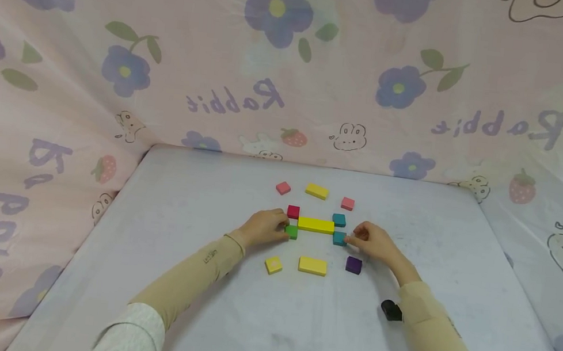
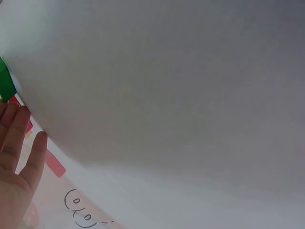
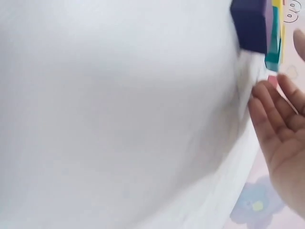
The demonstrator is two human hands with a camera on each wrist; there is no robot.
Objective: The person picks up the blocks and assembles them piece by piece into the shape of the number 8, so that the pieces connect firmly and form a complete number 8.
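A long yellow block [image 1: 316, 226] lies mid-table with small blocks at its corners: red [image 1: 293, 212] and green [image 1: 291, 233] on the left, an upper teal block [image 1: 339, 220] and a lower teal block [image 1: 339, 239] on the right. My left hand [image 1: 263, 228] has its fingertips right at the left side of the green block; the left wrist view shows its fingers loosely extended. From the other side, my right hand [image 1: 375, 243] touches the lower teal block's edge with a fingertip. Its remaining fingers are relaxed, and the thumb stands apart in the right wrist view.
Farther back lie two pink blocks, one left [image 1: 283, 188] and one right [image 1: 348, 204], with a yellow block [image 1: 317, 191] between. Nearer are a yellow square block [image 1: 273, 265], a yellow oblong block [image 1: 313, 266] and a purple block [image 1: 353, 265]. A black object [image 1: 391, 310] sits beside the right forearm.
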